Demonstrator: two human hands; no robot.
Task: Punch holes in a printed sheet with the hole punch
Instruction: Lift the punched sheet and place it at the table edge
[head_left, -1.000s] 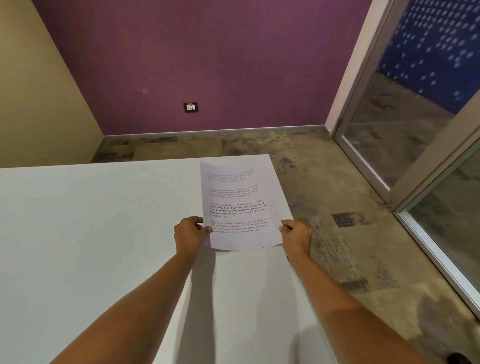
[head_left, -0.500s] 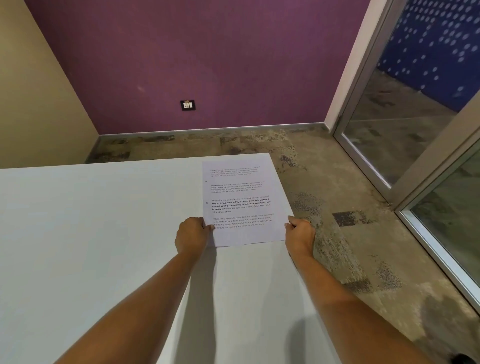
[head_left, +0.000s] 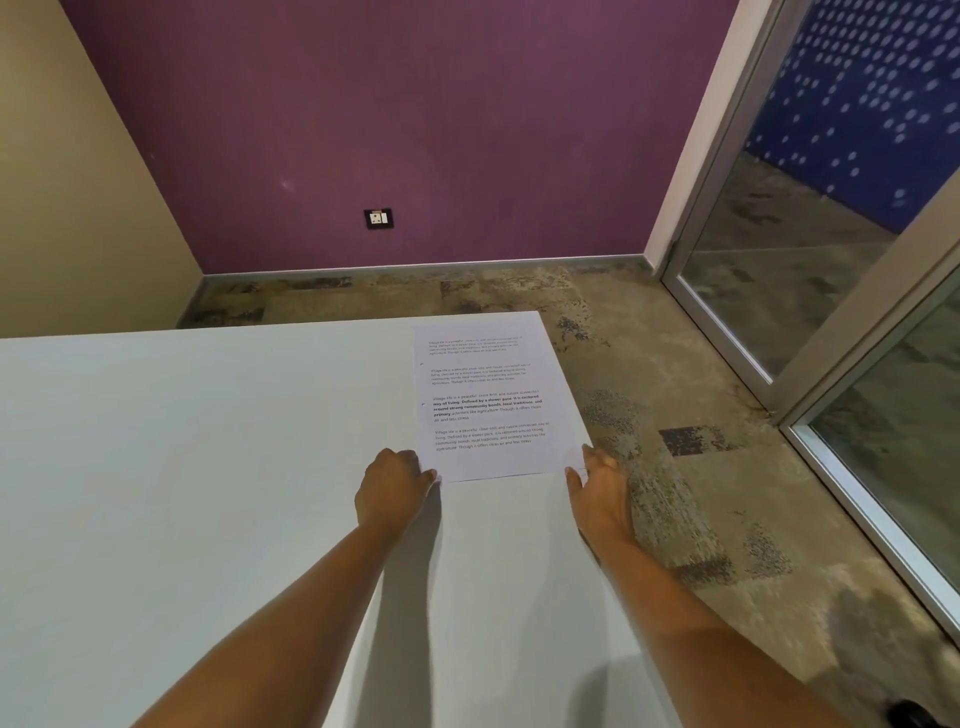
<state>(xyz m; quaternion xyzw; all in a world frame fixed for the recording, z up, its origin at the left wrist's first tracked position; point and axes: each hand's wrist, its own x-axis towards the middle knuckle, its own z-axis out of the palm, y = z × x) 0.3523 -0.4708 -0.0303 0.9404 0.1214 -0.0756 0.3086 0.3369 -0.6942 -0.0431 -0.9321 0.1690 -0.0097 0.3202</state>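
The printed sheet (head_left: 488, 400) lies flat on the white table (head_left: 182, 467), near its far right corner. It carries several paragraphs of text and has two small punched holes along its left edge. My left hand (head_left: 392, 491) has curled fingers and pinches the sheet's near left corner. My right hand (head_left: 600, 491) is at the near right corner, with its thumb and straighter fingers touching the paper's edge. No hole punch is in view.
The table's right edge runs just under my right hand, with patterned carpet (head_left: 675, 467) beyond it. A purple wall with a socket (head_left: 378, 219) stands ahead. A glass door and partition (head_left: 831, 260) are on the right.
The sheet has gone from tilted up in both hands to flat on the table, a little farther away. My right hand's fingers have loosened from their pinch.
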